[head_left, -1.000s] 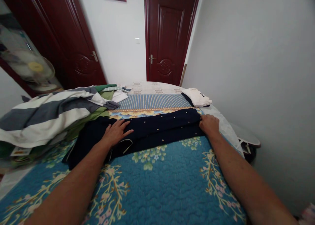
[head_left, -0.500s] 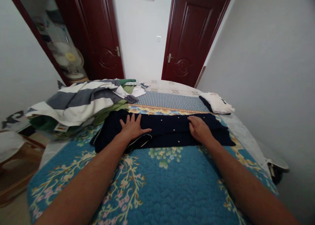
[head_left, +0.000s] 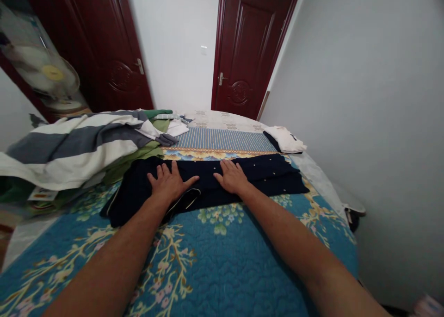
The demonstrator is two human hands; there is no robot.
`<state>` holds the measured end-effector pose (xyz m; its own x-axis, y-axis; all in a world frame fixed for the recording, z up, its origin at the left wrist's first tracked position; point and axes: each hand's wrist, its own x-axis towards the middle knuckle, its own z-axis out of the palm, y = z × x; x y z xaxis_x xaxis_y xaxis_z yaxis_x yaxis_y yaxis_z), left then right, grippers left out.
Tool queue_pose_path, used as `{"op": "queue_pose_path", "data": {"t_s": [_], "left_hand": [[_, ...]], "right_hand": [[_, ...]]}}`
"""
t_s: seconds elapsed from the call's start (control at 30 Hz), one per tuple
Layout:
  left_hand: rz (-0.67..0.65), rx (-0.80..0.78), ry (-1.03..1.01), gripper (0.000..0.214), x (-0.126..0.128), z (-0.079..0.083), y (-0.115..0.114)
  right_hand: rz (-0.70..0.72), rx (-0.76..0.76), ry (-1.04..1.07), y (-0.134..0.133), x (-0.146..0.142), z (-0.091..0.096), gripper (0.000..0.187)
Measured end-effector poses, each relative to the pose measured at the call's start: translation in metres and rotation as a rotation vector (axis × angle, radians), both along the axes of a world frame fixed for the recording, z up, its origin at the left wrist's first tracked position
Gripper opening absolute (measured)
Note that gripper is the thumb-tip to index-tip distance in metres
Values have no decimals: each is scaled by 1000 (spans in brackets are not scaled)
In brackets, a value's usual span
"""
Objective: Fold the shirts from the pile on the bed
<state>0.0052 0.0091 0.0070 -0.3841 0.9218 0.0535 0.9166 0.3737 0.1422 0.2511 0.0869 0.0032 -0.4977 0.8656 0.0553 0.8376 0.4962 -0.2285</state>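
A dark navy garment (head_left: 270, 178) with small light dots lies folded into a long strip across the blue floral quilt (head_left: 222, 266). My left hand (head_left: 168, 183) rests flat on its left part, fingers spread, beside a pale-edged collar or cuff. My right hand (head_left: 231, 176) lies flat on the middle of the strip, fingers stretched out. Neither hand grips anything.
A heap of clothes topped by a grey-and-white striped piece (head_left: 69, 146) fills the bed's left side. A folded white garment (head_left: 286, 139) lies at the far right. Behind the bed stand two dark red doors (head_left: 249, 48); a fan (head_left: 45, 71) is at left. A wall runs along the right.
My right hand has slid left along the navy strip, from its right end to its middle. My left hand has stayed flat on the left part.
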Motion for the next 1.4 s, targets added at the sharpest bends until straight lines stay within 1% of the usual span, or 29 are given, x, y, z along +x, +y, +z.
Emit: {"op": "queue_pose_path", "data": {"t_s": [0.07, 0.13, 0.27, 0.33, 0.4, 0.47, 0.53, 0.6, 0.7, 0.77, 0.87, 0.97, 1.13, 1.27, 1.3, 1.33, 1.37, 1.4], "left_hand": [[-1, -34, -11, 126, -2, 2, -1], [-22, -54, -14, 123, -4, 4, -2], [-48, -53, -16, 119, -11, 2, -2], [-55, -50, -25, 119, -14, 1, -2], [-65, -56, -33, 118, -16, 1, -1], [-68, -61, -32, 116, -19, 3, 0], [-47, -64, -28, 116, -23, 5, 2], [3, -77, -28, 116, -28, 8, 5], [86, -98, -17, 114, -35, 8, 10], [118, -94, 4, 112, -39, 6, 14], [126, -87, 21, 112, -43, 4, 19], [128, -69, 18, 111, -46, 3, 20], [139, 9, 43, 106, -47, 2, 22], [199, 32, 126, 105, -42, 7, 17], [190, 64, 158, 102, -40, 10, 15], [155, 108, 190, 97, -38, 13, 14], [89, 158, 214, 91, -35, 15, 13], [-4, 201, 223, 84, -32, 16, 13]], "right_hand": [[-65, 11, -39, 9, 35, 0, 78], [-146, 25, -91, 23, 74, -2, 76], [-309, 54, -170, 65, 157, -15, 78], [-376, 69, -183, 82, 193, -24, 80], [-416, 96, -183, 94, 220, -31, 81], [-444, 123, -165, 100, 235, -37, 83], [-465, 141, -150, 103, 239, -40, 85], [-477, 144, -151, 102, 237, -40, 85], [-489, 122, -166, 98, 230, -33, 85], [-493, 99, -173, 97, 228, -28, 86], [-502, 73, -171, 97, 230, -21, 89], [-525, 63, -152, 98, 232, -18, 85], [-649, 78, -96, 96, 229, -17, 84], [-723, 76, -75, 92, 225, -14, 83], [-735, 75, -69, 91, 223, -13, 82], [-744, 76, -62, 89, 222, -12, 81], [-751, 81, -51, 87, 220, -12, 80], [-757, 95, -36, 85, 218, -11, 78]]}}
